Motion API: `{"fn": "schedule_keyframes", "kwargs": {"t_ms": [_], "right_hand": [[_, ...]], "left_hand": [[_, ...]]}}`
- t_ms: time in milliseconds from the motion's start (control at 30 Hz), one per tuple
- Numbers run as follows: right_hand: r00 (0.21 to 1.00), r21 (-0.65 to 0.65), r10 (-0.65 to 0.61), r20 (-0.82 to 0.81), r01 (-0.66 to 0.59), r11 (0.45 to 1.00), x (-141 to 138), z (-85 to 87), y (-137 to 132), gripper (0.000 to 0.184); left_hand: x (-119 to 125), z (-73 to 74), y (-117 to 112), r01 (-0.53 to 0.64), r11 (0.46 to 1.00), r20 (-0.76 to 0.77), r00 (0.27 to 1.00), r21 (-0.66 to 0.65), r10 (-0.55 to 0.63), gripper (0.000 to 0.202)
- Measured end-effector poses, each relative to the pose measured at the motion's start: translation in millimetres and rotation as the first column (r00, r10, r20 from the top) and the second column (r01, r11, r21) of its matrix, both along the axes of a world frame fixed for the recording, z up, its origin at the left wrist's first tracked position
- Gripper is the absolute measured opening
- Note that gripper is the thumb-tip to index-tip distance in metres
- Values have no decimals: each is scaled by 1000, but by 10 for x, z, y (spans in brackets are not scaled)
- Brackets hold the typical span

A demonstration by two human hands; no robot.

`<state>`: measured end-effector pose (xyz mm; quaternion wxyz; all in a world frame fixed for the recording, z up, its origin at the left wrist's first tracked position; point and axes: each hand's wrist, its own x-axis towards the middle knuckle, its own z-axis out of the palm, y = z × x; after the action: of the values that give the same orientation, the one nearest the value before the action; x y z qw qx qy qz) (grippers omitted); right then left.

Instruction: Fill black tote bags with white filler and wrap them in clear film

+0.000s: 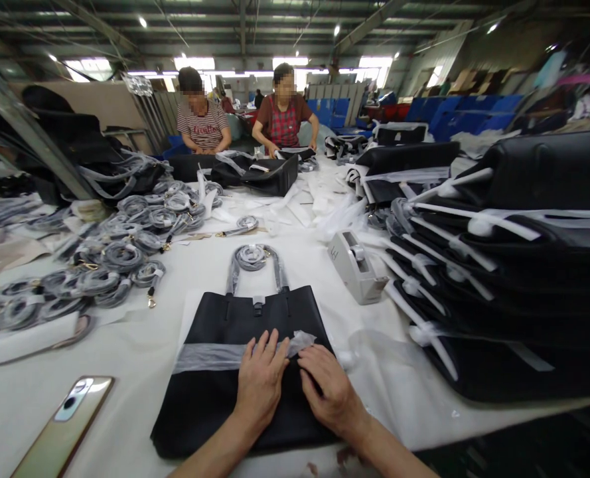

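A black handbag [210, 405] lies flat in front of me on the white-covered table, its plastic-wrapped handles [281, 271] pointing away. A clear plastic strip [210, 357] runs across its front and bunches up toward the right side. My left hand [262, 378] rests on the strip with its fingers stretched out. Close beside it, my right hand [332, 388] touches the bag near the strip's crumpled end, fingers bent and thumb apart. No held object shows in it, though its fingertips are partly hidden. A coiled, wrapped strap [251, 257] sits between the handles.
A tape dispenser [357, 269] stands right of the bag, before a tall stack of black bags [523, 285]. Coiled straps [120, 255] are heaped at left. A phone [66, 425] lies near the front left. Two people [285, 119] work across the table.
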<state>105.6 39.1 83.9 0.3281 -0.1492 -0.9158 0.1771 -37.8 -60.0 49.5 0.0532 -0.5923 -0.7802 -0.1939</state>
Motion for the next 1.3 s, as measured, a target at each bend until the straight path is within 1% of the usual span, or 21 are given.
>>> {"fn": "schedule_keyframes", "kwargs": {"t_ms": [33, 67, 100, 133, 167, 200, 300, 333, 400, 600, 767, 833, 933, 1000, 1067, 1167, 1233, 1300], "right_hand": [[995, -76, -87, -49, 83, 994, 18, 41, 35, 25], [980, -165, -187, -68, 173, 971, 28, 91, 77, 22], [961, -251, -270, -58, 247, 936, 30, 146, 125, 20], [949, -318, -313, -28, 289, 903, 21, 202, 176, 20], [949, -362, -315, 10, 297, 884, 4, 254, 226, 21], [957, -383, -288, 49, 284, 879, -20, 300, 273, 21], [972, -361, -172, 161, 220, 906, -103, 383, 364, 11], [970, -344, -153, 191, 212, 915, -125, 394, 375, 8], [962, -318, -138, 236, 211, 924, -153, 404, 373, 11], [930, -266, -159, 332, 254, 930, -140, 394, 295, 14], [876, -123, -241, 418, 317, 940, -185, 384, 256, 13], [894, -114, -219, 390, 283, 952, -207, 417, 239, 15], [965, -104, -72, 254, 101, 989, -188, 461, 210, 19], [983, -65, -35, 179, 47, 997, -133, 436, 206, 20], [987, -44, -64, 150, 71, 996, -63, 360, 220, 22], [985, -77, -105, 137, 117, 990, 11, 238, 248, 20], [986, -156, -113, 127, 132, 979, 22, 215, 248, 19], [986, -249, -93, 139, 125, 960, 14, 249, 232, 18]], "left_hand": [[-1, -1, -2, 2, 1000, -6, 1000, 4, -2, 41], [-4, -1, -4, 6, 1000, -13, 1000, 11, -6, 41], [-6, -1, -6, 6, 1000, -20, 1000, 22, -5, 41], [-6, 0, -7, 4, 999, -25, 1000, 36, -3, 40], [-5, 0, -8, 0, 999, -29, 1000, 52, 1, 40], [-3, 1, -8, -3, 998, -33, 999, 65, 5, 39], [9, -1, -7, -10, 996, -45, 999, 94, 14, 39], [13, -2, -6, -13, 995, -48, 999, 102, 18, 38], [19, -2, -5, -22, 992, -47, 998, 121, 28, 38], [26, 22, -4, -39, 990, -19, 999, 135, 42, 36], [24, 24, -8, -37, 988, -12, 999, 151, 40, 36], [20, 13, -14, -31, 988, -4, 999, 154, 32, 37], [11, -4, -25, -28, 988, 14, 1000, 154, 26, 49], [6, -10, -30, -40, 989, 23, 999, 144, 37, 58], [2, -7, -30, -42, 991, 18, 999, 124, 40, 61], [2, 3, -28, -22, 996, -24, 999, 83, 24, 58], [5, 8, -26, -21, 997, -54, 998, 69, 24, 57], [7, 11, -25, -26, 997, -74, 997, 69, 31, 58]]}}
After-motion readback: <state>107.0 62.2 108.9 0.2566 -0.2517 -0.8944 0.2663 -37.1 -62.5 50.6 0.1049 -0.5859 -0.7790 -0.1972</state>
